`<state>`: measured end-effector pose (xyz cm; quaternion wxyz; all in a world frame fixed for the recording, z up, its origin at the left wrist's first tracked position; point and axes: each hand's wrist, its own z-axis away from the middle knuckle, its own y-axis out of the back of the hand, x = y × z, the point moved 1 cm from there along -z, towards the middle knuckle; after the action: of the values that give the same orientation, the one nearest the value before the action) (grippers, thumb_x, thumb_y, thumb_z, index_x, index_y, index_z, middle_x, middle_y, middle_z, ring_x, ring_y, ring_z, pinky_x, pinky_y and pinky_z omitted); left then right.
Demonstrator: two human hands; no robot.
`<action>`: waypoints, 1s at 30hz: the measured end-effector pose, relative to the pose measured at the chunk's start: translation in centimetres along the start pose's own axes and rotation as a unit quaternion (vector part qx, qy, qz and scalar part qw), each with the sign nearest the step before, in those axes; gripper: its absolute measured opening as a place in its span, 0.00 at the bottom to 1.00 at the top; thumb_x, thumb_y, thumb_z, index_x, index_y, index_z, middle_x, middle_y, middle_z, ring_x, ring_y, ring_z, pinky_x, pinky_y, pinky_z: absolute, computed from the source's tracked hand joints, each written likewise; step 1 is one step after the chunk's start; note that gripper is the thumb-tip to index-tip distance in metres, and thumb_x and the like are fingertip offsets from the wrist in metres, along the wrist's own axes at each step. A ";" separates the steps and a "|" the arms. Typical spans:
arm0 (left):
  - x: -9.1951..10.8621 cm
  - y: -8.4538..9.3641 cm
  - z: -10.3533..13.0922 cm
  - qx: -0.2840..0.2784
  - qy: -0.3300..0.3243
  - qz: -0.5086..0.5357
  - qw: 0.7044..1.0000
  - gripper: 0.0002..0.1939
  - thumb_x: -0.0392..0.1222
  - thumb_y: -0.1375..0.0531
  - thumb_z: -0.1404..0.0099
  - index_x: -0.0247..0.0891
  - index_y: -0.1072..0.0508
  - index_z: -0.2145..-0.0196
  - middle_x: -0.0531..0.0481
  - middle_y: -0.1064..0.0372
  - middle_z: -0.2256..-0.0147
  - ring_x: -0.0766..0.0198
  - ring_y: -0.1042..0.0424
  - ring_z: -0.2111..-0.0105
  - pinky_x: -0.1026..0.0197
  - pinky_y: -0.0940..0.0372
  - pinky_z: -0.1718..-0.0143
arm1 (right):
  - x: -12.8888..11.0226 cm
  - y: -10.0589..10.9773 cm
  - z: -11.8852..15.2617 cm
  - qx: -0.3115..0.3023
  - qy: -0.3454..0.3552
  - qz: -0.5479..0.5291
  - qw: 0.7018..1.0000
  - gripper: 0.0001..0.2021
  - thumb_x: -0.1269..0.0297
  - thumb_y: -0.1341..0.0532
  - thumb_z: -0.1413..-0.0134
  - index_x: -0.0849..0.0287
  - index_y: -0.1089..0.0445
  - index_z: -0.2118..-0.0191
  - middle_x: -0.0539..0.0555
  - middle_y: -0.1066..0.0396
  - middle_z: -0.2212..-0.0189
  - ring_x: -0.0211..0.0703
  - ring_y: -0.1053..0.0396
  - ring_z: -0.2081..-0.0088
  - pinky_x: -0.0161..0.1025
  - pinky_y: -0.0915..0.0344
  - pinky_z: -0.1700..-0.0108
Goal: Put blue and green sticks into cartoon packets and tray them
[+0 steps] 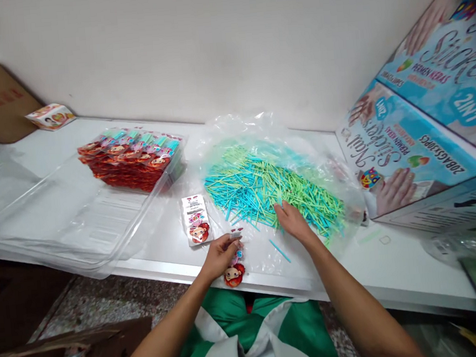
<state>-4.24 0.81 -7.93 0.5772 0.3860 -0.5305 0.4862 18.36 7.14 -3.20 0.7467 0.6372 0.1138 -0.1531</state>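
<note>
My left hand (pixel 222 253) pinches the upper part of a small printed packet (pixel 234 273) with a red-haired cartoon head, near the table's front edge. Just left of it lies a stack of similar packets (pixel 197 221). My right hand (pixel 288 218) is at the front edge of a big pile of blue and green thin sticks (pixel 259 182), its thumb and fingers closed round something greenish, seemingly a stick. The pile rests on an open clear plastic bag (pixel 250 124). One loose blue stick (pixel 280 251) lies in front of my right hand.
A clear plastic tray (pixel 98 252) at the left holds rows of filled packets (pixel 130 160) at its back. Blue printed boxes (pixel 422 145) stand at the right. Behind the tray are a small box (pixel 51 117) and a brown carton (pixel 0 102). A wall (pixel 193 49) bounds the table.
</note>
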 end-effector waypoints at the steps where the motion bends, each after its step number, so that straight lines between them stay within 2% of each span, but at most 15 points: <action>1: 0.0 0.0 0.0 0.002 0.003 0.000 1.000 0.14 0.48 0.42 0.43 0.39 0.26 0.62 0.47 0.27 0.69 0.60 0.30 0.69 0.61 0.37 0.68 | 0.0 -0.1 0.3 0.014 0.006 -0.036 0.999 0.23 0.58 0.66 0.38 0.64 0.38 0.61 0.60 0.30 0.67 0.43 0.32 0.66 0.37 0.40 0.65; 3: 0.0 -0.1 0.0 0.006 0.008 -0.001 1.000 0.14 0.48 0.42 0.44 0.39 0.26 0.62 0.48 0.27 0.69 0.60 0.30 0.70 0.61 0.37 0.69 | -0.1 -0.7 1.1 0.055 0.024 -0.152 0.987 0.22 0.57 0.67 0.38 0.63 0.42 0.58 0.57 0.31 0.68 0.39 0.33 0.70 0.35 0.39 0.67; 5: -0.1 -0.1 -0.1 0.012 0.009 -0.004 1.000 0.14 0.48 0.41 0.44 0.40 0.26 0.63 0.48 0.27 0.69 0.60 0.30 0.70 0.61 0.36 0.69 | 0.0 -1.4 2.2 0.107 0.038 -0.273 0.955 0.19 0.55 0.66 0.38 0.60 0.45 0.57 0.54 0.33 0.70 0.38 0.35 0.74 0.34 0.38 0.70; 6: -0.1 -0.1 -0.1 0.014 0.008 -0.007 1.000 0.13 0.48 0.41 0.44 0.40 0.26 0.63 0.48 0.27 0.69 0.60 0.30 0.70 0.61 0.36 0.69 | 0.1 -1.7 2.9 0.128 0.039 -0.306 0.943 0.18 0.54 0.64 0.38 0.59 0.46 0.57 0.53 0.34 0.71 0.38 0.36 0.75 0.34 0.38 0.70; 8: 0.0 -0.1 -0.1 0.019 0.005 -0.013 1.000 0.13 0.47 0.41 0.44 0.40 0.26 0.62 0.48 0.27 0.69 0.60 0.29 0.69 0.62 0.36 0.68 | 0.6 -2.0 4.3 0.139 0.033 -0.287 0.947 0.16 0.54 0.62 0.38 0.58 0.45 0.58 0.52 0.34 0.72 0.38 0.36 0.74 0.35 0.40 0.69; 10: 0.0 -0.1 -0.1 0.019 0.000 -0.019 1.000 0.13 0.46 0.42 0.44 0.39 0.26 0.62 0.48 0.27 0.69 0.60 0.29 0.68 0.62 0.36 0.66 | 1.3 -2.2 5.6 0.091 0.030 -0.194 0.976 0.15 0.55 0.59 0.39 0.58 0.43 0.61 0.54 0.33 0.72 0.41 0.35 0.71 0.36 0.42 0.68; 12: 0.1 -0.2 -0.1 0.017 -0.003 -0.023 1.000 0.13 0.45 0.42 0.43 0.39 0.26 0.61 0.48 0.27 0.69 0.60 0.29 0.67 0.62 0.36 0.66 | 1.8 -2.3 6.7 -0.002 0.033 -0.078 0.996 0.15 0.54 0.56 0.40 0.60 0.41 0.62 0.56 0.31 0.73 0.45 0.33 0.68 0.36 0.44 0.68; 15: 0.2 -0.3 -0.1 0.022 -0.008 -0.033 0.999 0.12 0.44 0.42 0.43 0.40 0.26 0.61 0.49 0.27 0.68 0.61 0.29 0.67 0.62 0.37 0.65 | 1.9 -2.5 7.6 -0.111 0.053 0.041 0.991 0.14 0.56 0.52 0.42 0.63 0.40 0.62 0.59 0.29 0.70 0.48 0.32 0.66 0.36 0.46 0.68; 18: 0.4 -0.4 -0.1 0.031 -0.016 -0.042 0.998 0.12 0.44 0.41 0.43 0.40 0.26 0.61 0.49 0.27 0.67 0.61 0.29 0.67 0.62 0.37 0.64 | 1.6 -2.4 7.6 -0.140 0.099 0.084 0.982 0.10 0.61 0.50 0.45 0.63 0.39 0.64 0.61 0.29 0.70 0.49 0.31 0.66 0.37 0.47 0.69; 20: 0.4 -0.5 -0.1 0.033 -0.019 -0.038 0.999 0.12 0.44 0.41 0.43 0.40 0.26 0.61 0.49 0.27 0.67 0.61 0.29 0.66 0.62 0.37 0.63 | 1.5 -2.1 7.4 -0.124 0.124 0.051 0.983 0.09 0.63 0.51 0.45 0.62 0.40 0.65 0.60 0.30 0.72 0.49 0.31 0.68 0.37 0.46 0.70; 23: 0.3 -0.5 -0.1 0.033 -0.015 -0.029 0.999 0.13 0.44 0.41 0.44 0.39 0.26 0.61 0.48 0.27 0.67 0.61 0.29 0.66 0.62 0.37 0.63 | 1.4 -1.9 7.1 -0.063 0.117 -0.127 0.983 0.10 0.62 0.56 0.40 0.61 0.43 0.61 0.54 0.32 0.74 0.42 0.32 0.72 0.36 0.43 0.70; 26: 0.1 -0.4 -0.2 0.035 -0.018 -0.038 0.999 0.14 0.45 0.41 0.44 0.37 0.26 0.61 0.47 0.27 0.67 0.61 0.29 0.67 0.62 0.37 0.63 | 1.1 -2.5 7.0 0.018 0.094 -0.319 0.943 0.12 0.60 0.59 0.38 0.60 0.47 0.56 0.50 0.34 0.74 0.37 0.35 0.76 0.35 0.40 0.71; 28: 0.0 -0.3 -0.3 0.035 -0.026 -0.049 0.998 0.15 0.45 0.41 0.43 0.35 0.27 0.61 0.47 0.27 0.66 0.62 0.30 0.67 0.62 0.37 0.64 | 0.8 -3.4 7.1 0.075 0.099 -0.370 0.921 0.11 0.59 0.57 0.39 0.58 0.46 0.58 0.48 0.38 0.75 0.36 0.37 0.76 0.35 0.40 0.70; 30: -0.2 -0.2 -0.3 0.032 -0.031 -0.057 0.997 0.15 0.45 0.41 0.43 0.34 0.27 0.61 0.47 0.27 0.66 0.62 0.30 0.67 0.62 0.37 0.64 | 0.5 -4.4 7.3 0.106 0.117 -0.377 0.913 0.09 0.59 0.55 0.40 0.57 0.44 0.62 0.47 0.40 0.76 0.37 0.38 0.75 0.35 0.40 0.68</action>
<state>-3.94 1.03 -8.15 0.5747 0.4490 -0.5094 0.4567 16.95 -0.69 -6.25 0.5426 0.6361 0.4154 -0.3584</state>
